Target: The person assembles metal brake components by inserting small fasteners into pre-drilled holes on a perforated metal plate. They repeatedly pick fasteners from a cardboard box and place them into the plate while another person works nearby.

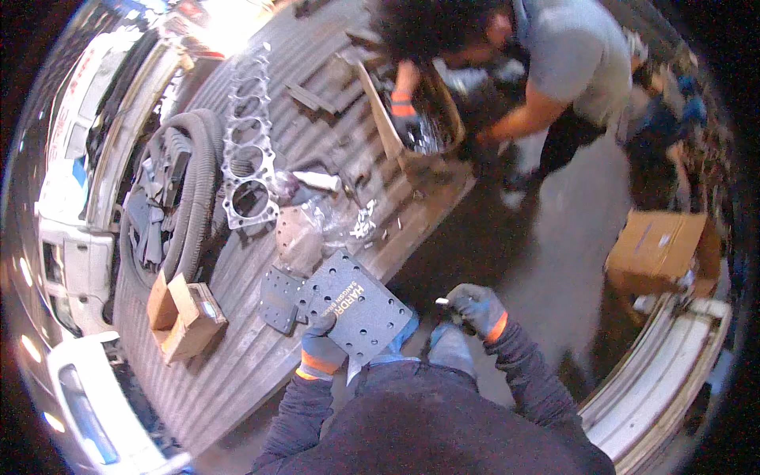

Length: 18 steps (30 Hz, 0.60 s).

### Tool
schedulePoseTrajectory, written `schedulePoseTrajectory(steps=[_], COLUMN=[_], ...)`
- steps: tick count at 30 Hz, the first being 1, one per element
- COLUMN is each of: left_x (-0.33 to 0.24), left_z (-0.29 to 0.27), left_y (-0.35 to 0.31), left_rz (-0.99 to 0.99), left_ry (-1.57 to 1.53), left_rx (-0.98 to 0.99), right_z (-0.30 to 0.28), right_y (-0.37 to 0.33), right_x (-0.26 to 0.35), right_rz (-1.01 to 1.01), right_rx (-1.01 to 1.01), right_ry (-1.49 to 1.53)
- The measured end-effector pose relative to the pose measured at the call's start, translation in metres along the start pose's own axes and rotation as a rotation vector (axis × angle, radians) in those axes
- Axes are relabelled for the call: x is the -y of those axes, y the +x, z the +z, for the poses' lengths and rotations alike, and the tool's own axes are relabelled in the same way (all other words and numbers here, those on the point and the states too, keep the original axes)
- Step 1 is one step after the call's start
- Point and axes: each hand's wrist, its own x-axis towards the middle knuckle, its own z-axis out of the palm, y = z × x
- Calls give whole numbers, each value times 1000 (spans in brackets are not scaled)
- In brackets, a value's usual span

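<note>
My gloved left hand (322, 348) grips a dark grey brake lining (366, 305) by its near left edge. The lining is a thick, slightly curved plate with drilled holes and yellow print. My right hand (477, 310), in a grey glove with an orange cuff, pinches a small pale rivet-like piece (442, 302), too small to make out fully. It is apart from the lining, to its right. Beyond the lining, two more drilled linings (279, 299) lie on the ribbed table (237, 380). Small white pieces (364, 220) are scattered beside a clear plastic bag (324, 218).
A brown lining (298, 237), a metal gasket (252, 154), coiled corrugated hose (202, 174) and an open small carton (186, 321) lie on the table. At the far side a co-worker (578, 63) reaches into a cardboard box (427, 162). Another carton (657, 241) stands at right.
</note>
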Motion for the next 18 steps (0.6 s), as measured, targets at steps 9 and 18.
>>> schedulePoseTrajectory(steps=[9, 18], left_x=[-35, -101], left_z=[44, -5], left_y=[-52, -63], left_rz=[533, 524], left_ry=[0, -119], left_rx=[171, 349], right_z=[96, 186], right_y=[-6, 18], right_x=[138, 184], right_rz=[-202, -498], right_rx=[159, -15], right_ry=[-327, -934])
